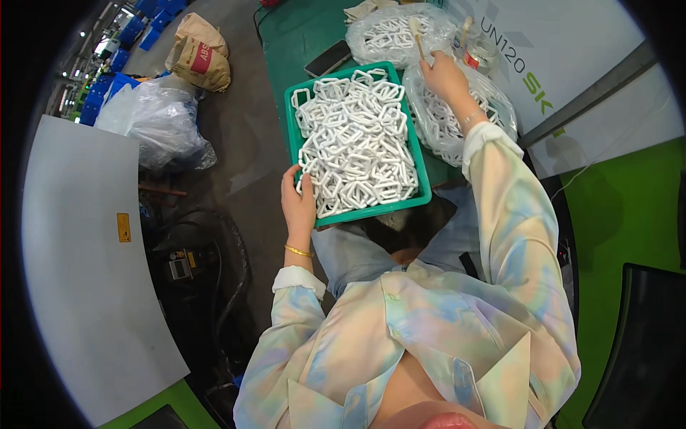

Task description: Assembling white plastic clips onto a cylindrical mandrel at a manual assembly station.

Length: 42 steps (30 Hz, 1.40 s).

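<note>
A green plastic tray [423, 187] heaped with white plastic chain links [357, 143] lies in front of me. My left hand [297, 204] grips its near left rim, thumb on the inner side against the links. In my right hand [446, 79] is a small brush [417, 44] with a thin handle and pale bristles pointing up and away from me. That hand is above a clear plastic bag [506, 107] of white links, to the right of the tray. Farther back lies a second clear bag [364, 53] with more links.
A glass jar [482, 56] with a red-marked label stands behind the right-hand bag, another brush [468, 27] beside it. A dark phone [329, 58] lies on the green table [293, 36]. A paper sack [204, 53] and a plastic bundle [168, 118] are on the floor at left.
</note>
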Motion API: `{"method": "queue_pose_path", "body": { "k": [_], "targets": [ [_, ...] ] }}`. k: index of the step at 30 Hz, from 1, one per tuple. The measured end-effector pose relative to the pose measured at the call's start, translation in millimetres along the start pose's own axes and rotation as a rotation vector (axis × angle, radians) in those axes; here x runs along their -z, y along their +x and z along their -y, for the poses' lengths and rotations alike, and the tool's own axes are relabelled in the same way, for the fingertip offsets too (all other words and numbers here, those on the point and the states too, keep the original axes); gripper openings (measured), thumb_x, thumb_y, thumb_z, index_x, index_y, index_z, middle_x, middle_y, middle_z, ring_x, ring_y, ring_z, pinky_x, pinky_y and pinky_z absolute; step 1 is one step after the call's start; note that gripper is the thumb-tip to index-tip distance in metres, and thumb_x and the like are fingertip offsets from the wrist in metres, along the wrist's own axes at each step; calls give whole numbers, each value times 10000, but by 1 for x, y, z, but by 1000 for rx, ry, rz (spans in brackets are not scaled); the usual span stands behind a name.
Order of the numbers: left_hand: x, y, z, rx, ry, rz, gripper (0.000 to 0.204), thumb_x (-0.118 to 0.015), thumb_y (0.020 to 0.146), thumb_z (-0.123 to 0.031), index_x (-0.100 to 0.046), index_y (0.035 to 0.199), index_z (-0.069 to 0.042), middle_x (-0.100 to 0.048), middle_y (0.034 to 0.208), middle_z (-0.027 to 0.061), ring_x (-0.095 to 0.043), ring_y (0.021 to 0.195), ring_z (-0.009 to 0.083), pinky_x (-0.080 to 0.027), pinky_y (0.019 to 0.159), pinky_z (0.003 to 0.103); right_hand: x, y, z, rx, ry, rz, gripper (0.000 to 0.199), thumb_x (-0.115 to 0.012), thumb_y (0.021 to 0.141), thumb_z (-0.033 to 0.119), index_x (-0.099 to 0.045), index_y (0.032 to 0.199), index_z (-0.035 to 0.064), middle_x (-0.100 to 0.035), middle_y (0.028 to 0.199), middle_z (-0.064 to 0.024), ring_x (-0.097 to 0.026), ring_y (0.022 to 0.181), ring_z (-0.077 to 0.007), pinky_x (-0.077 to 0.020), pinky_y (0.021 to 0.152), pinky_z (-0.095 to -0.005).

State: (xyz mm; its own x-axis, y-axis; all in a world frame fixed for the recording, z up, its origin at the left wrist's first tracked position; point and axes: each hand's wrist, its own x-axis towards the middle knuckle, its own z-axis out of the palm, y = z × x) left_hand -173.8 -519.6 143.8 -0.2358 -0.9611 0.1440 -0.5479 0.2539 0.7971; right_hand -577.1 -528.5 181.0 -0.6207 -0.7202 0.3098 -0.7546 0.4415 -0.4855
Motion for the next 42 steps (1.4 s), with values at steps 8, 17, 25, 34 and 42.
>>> {"method": "queue_pose_path", "body": {
  "k": [8, 17, 25, 34, 42],
  "targets": [
    [-9, 2, -10, -154, 96, -98, 408, -606, 973, -226, -527, 1326, -36, -504, 1330, 185, -543, 1170, 368, -444, 985, 416, -34, 34, -62, -83, 239, 180, 382, -539, 942, 245, -640, 1198, -21, -704, 1013, -196, -677, 906, -325, -512, 817, -412],
    [-69, -5, -142, -735, 61, 169, 425, -695, 843, -87, -583, 1248, -30, -562, 1308, 164, -506, 1242, 343, -377, 1051, 453, 109, -137, -89, -256, 734, 148, 258, -499, 999, 164, -610, 1202, 48, -513, 759, 41, -422, 655, -52, -356, 592, -233],
    [-179, -24, -178, -833, 483, 476, 355, -743, 815, -258, -671, 1109, -73, -647, 1128, 141, -591, 1123, 311, -265, 1146, 554, 159, -181, -75, -225, 173, 286, 290, -545, 993, 181, -660, 1259, 167, -679, 829, -131, -640, 715, -246, -494, 700, -327],
    [-163, -39, -157, -801, 558, 644, 368, -754, 809, -306, -677, 1125, -135, -622, 1137, 142, -607, 1021, 284, -255, 1153, 545, 148, -179, -96, -251, -106, 224, 286, -536, 985, 200, -683, 1227, 239, -700, 907, -164, -673, 823, -377, -533, 710, -445],
    [-173, -40, -156, -793, 520, 574, 509, -761, 799, -303, -624, 1262, -141, -491, 1420, 178, -565, 1116, 278, -243, 1145, 561, 150, -187, -95, -211, -99, 282, 277, -547, 982, 208, -680, 1219, 261, -697, 890, -175, -670, 821, -394, -534, 688, -452]
  ]
}}
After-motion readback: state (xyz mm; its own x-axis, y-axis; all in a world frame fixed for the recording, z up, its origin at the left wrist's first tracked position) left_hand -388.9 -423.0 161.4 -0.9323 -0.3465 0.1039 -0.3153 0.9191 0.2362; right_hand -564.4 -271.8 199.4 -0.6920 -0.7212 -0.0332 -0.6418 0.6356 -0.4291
